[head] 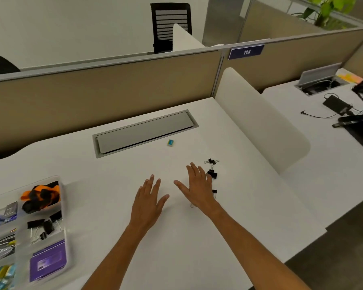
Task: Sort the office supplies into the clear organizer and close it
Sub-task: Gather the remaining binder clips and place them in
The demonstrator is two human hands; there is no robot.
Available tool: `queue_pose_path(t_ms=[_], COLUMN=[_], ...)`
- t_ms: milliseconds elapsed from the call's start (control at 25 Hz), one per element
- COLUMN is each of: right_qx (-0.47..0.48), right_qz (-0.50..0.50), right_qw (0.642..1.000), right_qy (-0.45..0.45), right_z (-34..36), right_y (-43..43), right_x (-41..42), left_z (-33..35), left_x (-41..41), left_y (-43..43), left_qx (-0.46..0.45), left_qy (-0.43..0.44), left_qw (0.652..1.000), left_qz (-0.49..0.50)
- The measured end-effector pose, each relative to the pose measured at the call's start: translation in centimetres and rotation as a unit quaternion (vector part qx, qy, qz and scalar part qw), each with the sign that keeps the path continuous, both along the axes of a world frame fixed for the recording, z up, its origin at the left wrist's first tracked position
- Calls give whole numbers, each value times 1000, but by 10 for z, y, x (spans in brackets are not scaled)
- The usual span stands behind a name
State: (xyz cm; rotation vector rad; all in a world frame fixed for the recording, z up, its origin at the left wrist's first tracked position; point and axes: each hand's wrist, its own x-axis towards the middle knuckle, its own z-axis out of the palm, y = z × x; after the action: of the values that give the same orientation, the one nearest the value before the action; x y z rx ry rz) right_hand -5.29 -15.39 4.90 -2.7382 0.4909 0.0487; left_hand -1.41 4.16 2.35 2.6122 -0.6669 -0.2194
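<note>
The left hand and right hand are being held flat over the white desk, fingers straight and spread, nothing being gripped. Loose black binder clips are lying just beside the right fingers, a small eraser farther back. The clear organizer is being kept at the left edge, holding more clips.

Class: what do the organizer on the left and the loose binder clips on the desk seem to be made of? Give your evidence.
The organizer: probably clear glossy plastic; its contents show through the walls. The binder clips: likely black-painted metal bodies with thin silvery wire handles; too small to be sure.
</note>
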Motion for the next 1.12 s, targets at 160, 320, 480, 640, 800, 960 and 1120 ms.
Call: queue_pose_path(t_ms=[160, 320, 480, 640, 800, 960, 1120], right_qx=[17, 69, 40, 24, 83, 170, 188], right_qz=[-23, -17, 40, 86, 77, 69, 48], right_qw=[999, 994, 985, 982, 985, 978, 976], right_qy=[33, 84, 166, 167, 127, 94, 97], right_z=[-5, -1, 1, -8, -15, -24, -26], right_y=[-61, -118, -155, -165, -163, -160, -154], right_x=[-1, 10, 29, 40, 43, 35, 29], left_z=[-8, -10, -9, -9, -13, -18, -19], left_x=[-18, -26, -26, -25, -22, -19, -14], left_y=[-47, -74, -90, -104, -116, -124, -132], left_qx=[-24, -103, -91, -33, -22, -40, -62], left_qy=[62, 124, 158, 157, 138, 117, 114], left_qw=[997, 987, 983, 984, 986, 987, 988], left_qz=[-50, -9, -12, -74, -93, -101, -78])
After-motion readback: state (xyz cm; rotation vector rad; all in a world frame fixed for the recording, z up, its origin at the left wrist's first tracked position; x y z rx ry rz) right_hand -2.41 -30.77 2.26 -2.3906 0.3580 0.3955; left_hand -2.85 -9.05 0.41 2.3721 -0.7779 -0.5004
